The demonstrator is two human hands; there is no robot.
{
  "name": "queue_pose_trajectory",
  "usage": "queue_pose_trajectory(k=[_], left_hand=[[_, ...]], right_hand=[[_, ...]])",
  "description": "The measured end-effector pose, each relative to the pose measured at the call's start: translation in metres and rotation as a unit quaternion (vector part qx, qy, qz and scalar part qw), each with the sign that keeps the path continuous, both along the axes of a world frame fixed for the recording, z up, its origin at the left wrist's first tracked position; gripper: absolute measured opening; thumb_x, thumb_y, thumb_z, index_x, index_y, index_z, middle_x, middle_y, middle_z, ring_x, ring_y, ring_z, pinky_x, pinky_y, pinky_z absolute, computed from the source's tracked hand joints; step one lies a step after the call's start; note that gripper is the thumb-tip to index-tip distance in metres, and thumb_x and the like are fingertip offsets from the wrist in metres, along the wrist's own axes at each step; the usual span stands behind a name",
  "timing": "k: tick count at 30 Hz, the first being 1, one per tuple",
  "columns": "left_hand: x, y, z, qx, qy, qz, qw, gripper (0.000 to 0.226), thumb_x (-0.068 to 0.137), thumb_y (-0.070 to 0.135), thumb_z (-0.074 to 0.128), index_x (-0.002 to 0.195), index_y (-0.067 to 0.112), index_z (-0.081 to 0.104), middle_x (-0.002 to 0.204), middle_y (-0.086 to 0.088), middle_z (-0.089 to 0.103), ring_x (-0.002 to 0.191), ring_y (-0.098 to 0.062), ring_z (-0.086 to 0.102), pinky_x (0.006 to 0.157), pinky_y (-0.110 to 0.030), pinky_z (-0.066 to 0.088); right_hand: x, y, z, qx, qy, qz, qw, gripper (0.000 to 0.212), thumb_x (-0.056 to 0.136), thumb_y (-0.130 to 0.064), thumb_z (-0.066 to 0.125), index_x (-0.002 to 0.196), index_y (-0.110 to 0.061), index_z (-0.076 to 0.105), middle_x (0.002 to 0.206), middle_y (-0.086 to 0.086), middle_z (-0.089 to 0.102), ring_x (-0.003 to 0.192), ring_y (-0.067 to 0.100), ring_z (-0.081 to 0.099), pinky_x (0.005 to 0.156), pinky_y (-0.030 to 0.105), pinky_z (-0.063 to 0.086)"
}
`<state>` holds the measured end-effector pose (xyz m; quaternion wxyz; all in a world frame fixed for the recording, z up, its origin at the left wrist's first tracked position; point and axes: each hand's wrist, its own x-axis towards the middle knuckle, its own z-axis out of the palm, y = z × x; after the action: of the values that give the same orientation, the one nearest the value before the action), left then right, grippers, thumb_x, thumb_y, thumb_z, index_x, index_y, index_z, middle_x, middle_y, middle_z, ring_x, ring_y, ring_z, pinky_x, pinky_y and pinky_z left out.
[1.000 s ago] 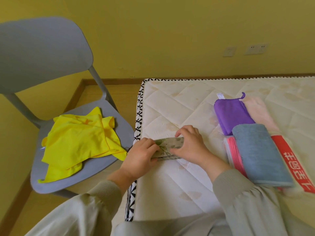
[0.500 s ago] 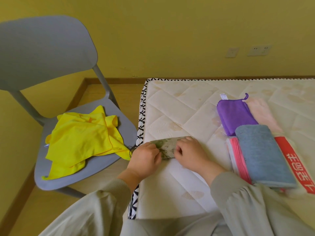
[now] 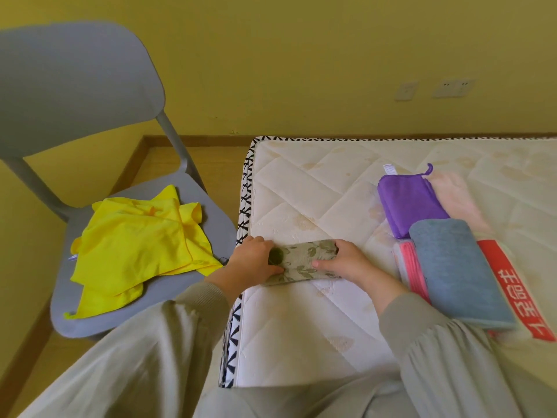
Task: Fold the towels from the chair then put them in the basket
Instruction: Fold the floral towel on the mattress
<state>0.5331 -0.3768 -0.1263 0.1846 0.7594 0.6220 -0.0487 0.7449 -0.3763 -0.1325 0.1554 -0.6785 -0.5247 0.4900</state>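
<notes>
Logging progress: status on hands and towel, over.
Left hand and right hand both grip the leaf-print towel, folded small on the mattress. Yellow towel lies unfolded on the chair. No basket in view; nothing blocking.

Your quilted white mattress (image 3: 331,182) fills the right of the scene. A folded floral towel (image 3: 301,260) lies on it near its left edge. Further right lie a purple cloth (image 3: 407,203) and a pale pink towel (image 3: 455,197). Nearer you, a blue-grey towel (image 3: 458,267) overlaps a pink-striped towel (image 3: 411,267) and a red-banded towel (image 3: 512,285). On the wooden floor (image 3: 168,164) to the left, the grey chair (image 3: 193,285) carries a crumpled yellow cloth (image 3: 135,245).
</notes>
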Motion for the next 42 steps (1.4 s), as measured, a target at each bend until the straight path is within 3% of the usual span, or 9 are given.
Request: queue_pose_trajectory(k=[6,9,12,15,19,25,35,39,42], left_hand=[[-0.007,-0.002,0.028,-0.144,-0.291,0.161,0.932,0.021,0.073,0.019,0.079,0.079,0.018,0.060,0.083,0.001,0.062,0.074,-0.010,0.058,0.059,-0.019,0.047],[0.002,-0.014,0.041,-0.203,-0.509,0.277,0.790,0.025,0.077,0.003,0.076,0.099,0.009,0.065,0.096,-0.008,0.071,0.079,-0.017,0.071,0.062,-0.025,0.057],[0.021,-0.024,0.049,-0.187,-0.578,0.330,0.722,0.023,0.077,-0.001,0.074,0.095,0.008,0.064,0.093,-0.011,0.072,0.076,-0.021,0.072,0.058,-0.027,0.057],[0.040,-0.031,0.059,-0.166,-0.607,0.345,0.696,0.021,0.078,-0.003,0.073,0.094,0.005,0.062,0.089,-0.011,0.072,0.072,-0.021,0.072,0.056,-0.027,0.057],[0.062,-0.033,0.070,-0.133,-0.592,0.344,0.717,0.026,0.077,0.000,0.075,0.098,0.004,0.060,0.099,-0.017,0.069,0.085,-0.029,0.070,0.067,-0.034,0.060],[0.097,-0.038,0.077,-0.141,-0.514,0.298,0.792,0.030,0.075,0.010,0.080,0.098,0.010,0.060,0.082,-0.004,0.070,0.062,-0.010,0.068,0.060,-0.024,0.056],[0.174,-0.012,0.073,-0.098,-0.512,0.259,0.813,0.012,0.084,0.011,0.070,0.080,0.011,0.058,0.075,-0.005,0.071,0.063,-0.011,0.068,0.056,-0.020,0.051],[0.200,0.006,0.045,-0.070,-0.314,0.152,0.935,0.035,0.092,0.019,0.054,0.128,0.017,0.052,0.127,-0.007,0.057,0.103,-0.019,0.059,0.080,-0.025,0.049],[0.207,0.018,0.011,-0.063,-0.036,0.006,0.997,0.066,0.099,0.038,0.039,0.152,0.025,0.001,0.160,-0.002,-0.002,0.147,-0.028,0.002,0.117,-0.047,0.018]], right_hand=[[0.009,-0.008,0.016,-0.045,0.248,-0.106,0.962,0.024,0.080,-0.001,0.069,0.104,-0.003,0.068,0.102,0.009,0.070,0.101,0.024,0.064,0.088,0.033,0.051],[0.005,-0.009,0.029,-0.110,0.478,-0.275,0.827,0.011,0.087,-0.006,0.063,0.098,-0.005,0.065,0.100,0.011,0.068,0.094,0.025,0.063,0.078,0.035,0.053],[-0.001,-0.011,0.047,-0.098,0.616,-0.363,0.692,0.022,0.091,-0.018,0.061,0.106,-0.003,0.062,0.100,0.013,0.069,0.097,0.024,0.063,0.073,0.037,0.055],[-0.002,-0.017,0.062,-0.091,0.621,-0.352,0.694,0.028,0.090,-0.021,0.061,0.113,-0.005,0.057,0.111,0.012,0.063,0.101,0.023,0.059,0.085,0.035,0.048],[0.003,-0.021,0.073,-0.089,0.501,-0.279,0.814,0.019,0.092,-0.011,0.057,0.111,-0.012,0.058,0.102,0.006,0.062,0.091,0.020,0.058,0.090,0.034,0.041],[0.027,-0.002,0.093,-0.041,0.387,-0.337,0.857,0.017,0.097,-0.008,0.049,0.111,-0.009,0.058,0.117,0.013,0.061,0.105,0.028,0.058,0.079,0.041,0.050],[0.103,0.042,0.114,0.132,0.256,-0.342,0.895,0.012,0.094,-0.015,0.056,0.103,-0.012,0.063,0.111,0.014,0.066,0.101,0.032,0.063,0.092,0.049,0.051],[0.149,0.068,0.109,0.157,0.167,-0.320,0.919,0.016,0.095,-0.014,0.053,0.104,-0.012,0.066,0.107,0.012,0.068,0.098,0.029,0.064,0.092,0.043,0.052],[0.185,0.087,0.099,0.159,0.088,-0.330,0.926,0.016,0.095,-0.017,0.054,0.100,-0.009,0.066,0.102,0.011,0.067,0.090,0.027,0.062,0.083,0.036,0.052]])
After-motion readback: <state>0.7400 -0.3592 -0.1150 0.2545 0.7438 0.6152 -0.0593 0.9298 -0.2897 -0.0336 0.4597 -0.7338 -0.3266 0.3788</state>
